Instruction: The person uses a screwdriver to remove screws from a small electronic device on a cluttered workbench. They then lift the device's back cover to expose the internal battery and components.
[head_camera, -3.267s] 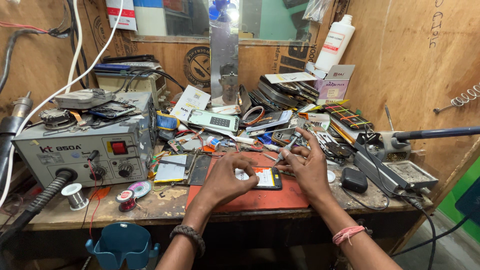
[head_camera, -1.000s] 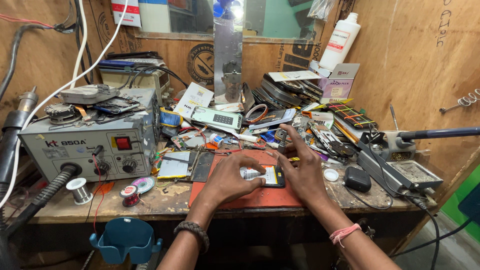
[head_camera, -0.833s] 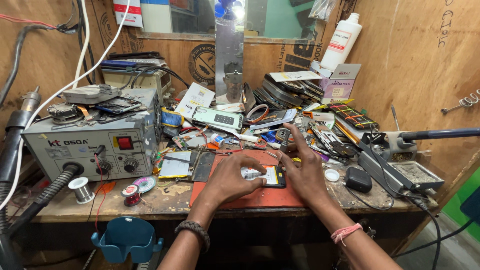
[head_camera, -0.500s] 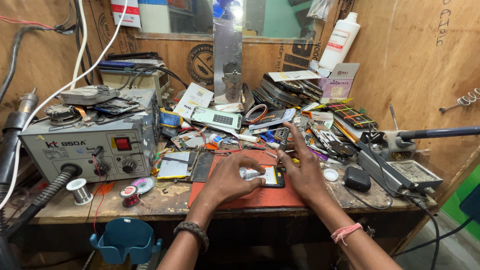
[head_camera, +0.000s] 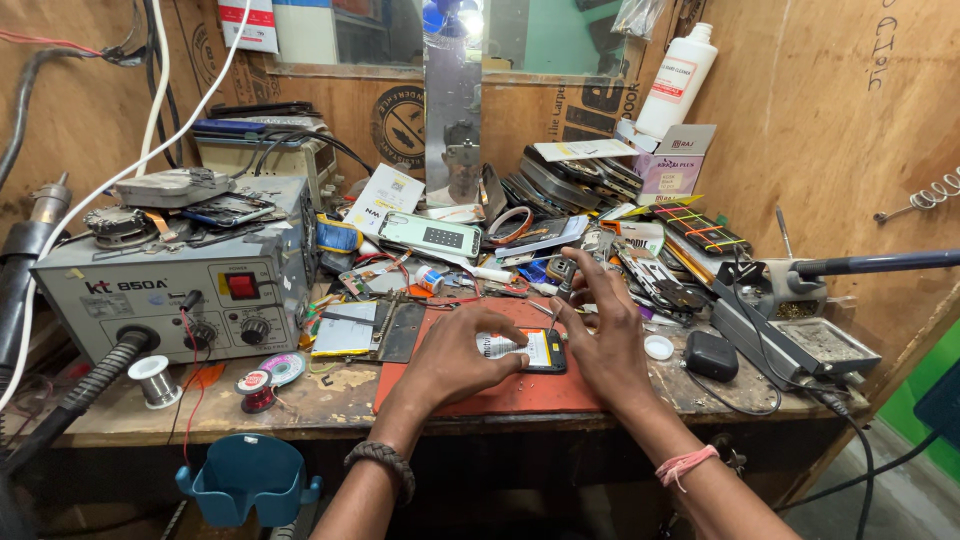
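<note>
A small opened phone (head_camera: 528, 350) lies on the red work mat (head_camera: 470, 395) near the bench's front edge. My left hand (head_camera: 455, 355) rests on the mat with its fingertips pressing the phone's left end. My right hand (head_camera: 600, 335) sits at the phone's right end, fingers spread and raised, with a thin tool tip near its thumb. Whether that hand grips the tool I cannot tell. A bracelet circles each wrist.
A grey hot-air rework station (head_camera: 170, 285) stands at the left with solder spools (head_camera: 155, 378) in front. Phone parts, boards and tools crowd the back (head_camera: 560, 210). A soldering stand (head_camera: 800, 335) and black case (head_camera: 712, 352) sit at the right. A blue holder (head_camera: 248, 475) hangs below.
My right hand has drawn back from the parts pile toward the phone. The left hand has stayed pressed on the phone's left end.
</note>
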